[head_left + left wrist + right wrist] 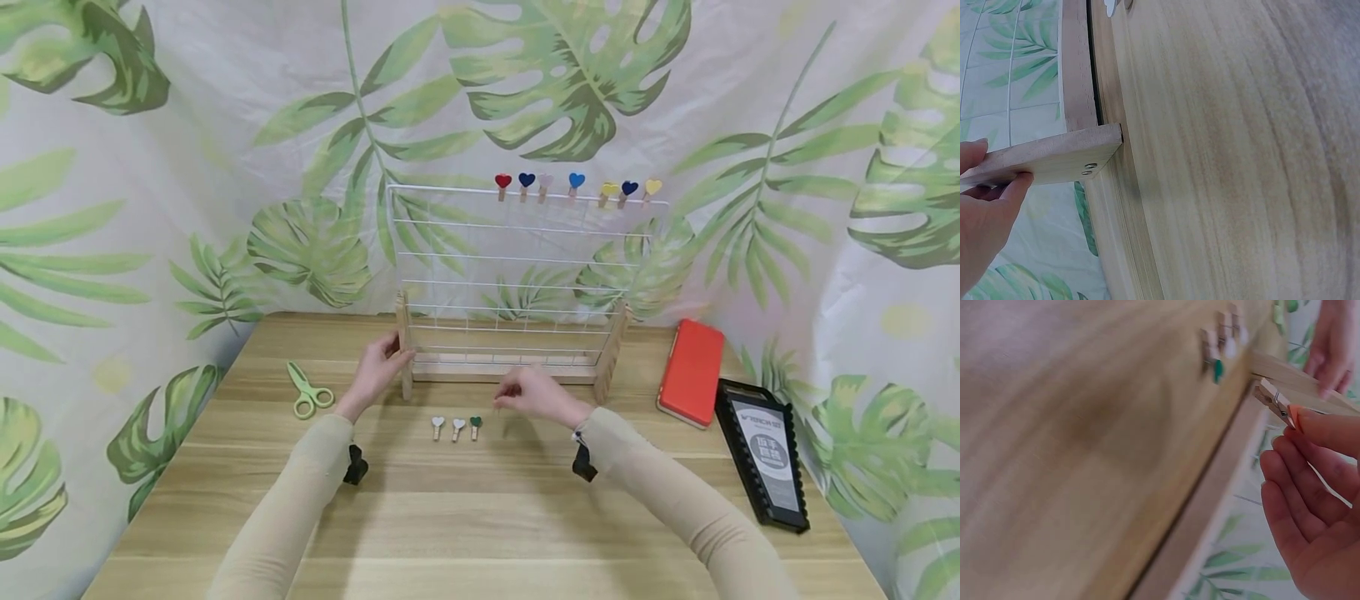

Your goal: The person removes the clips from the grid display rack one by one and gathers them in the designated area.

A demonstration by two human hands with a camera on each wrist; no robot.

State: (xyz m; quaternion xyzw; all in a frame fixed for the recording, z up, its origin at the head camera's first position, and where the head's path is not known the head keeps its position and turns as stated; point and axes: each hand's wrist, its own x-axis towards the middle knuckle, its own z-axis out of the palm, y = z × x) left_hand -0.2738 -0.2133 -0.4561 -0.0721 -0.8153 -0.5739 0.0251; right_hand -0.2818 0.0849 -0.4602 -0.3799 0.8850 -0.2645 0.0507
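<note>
A white wire-grid rack (525,312) stands on wooden legs at the back of the table. My left hand (375,371) grips its left wooden leg (1047,153), thumb on one face and fingers on the other. In front of the rack, my right hand (542,395) pinches a small wooden clothespin (1274,400) by its orange end, between thumb and forefinger; the other fingers are loosely bent. Two clothespins with whitish hearts (438,427) and one with a green heart (476,427) lie between the hands. Several heart clothespins (577,182) in mixed colours sit along the rack's top rail.
Green scissors (303,390) lie left of the left hand. Towards the right edge are a red notebook (692,372) and a black tray-like case (765,454) with a printed label. A leaf-patterned cloth (225,125) hangs behind the table.
</note>
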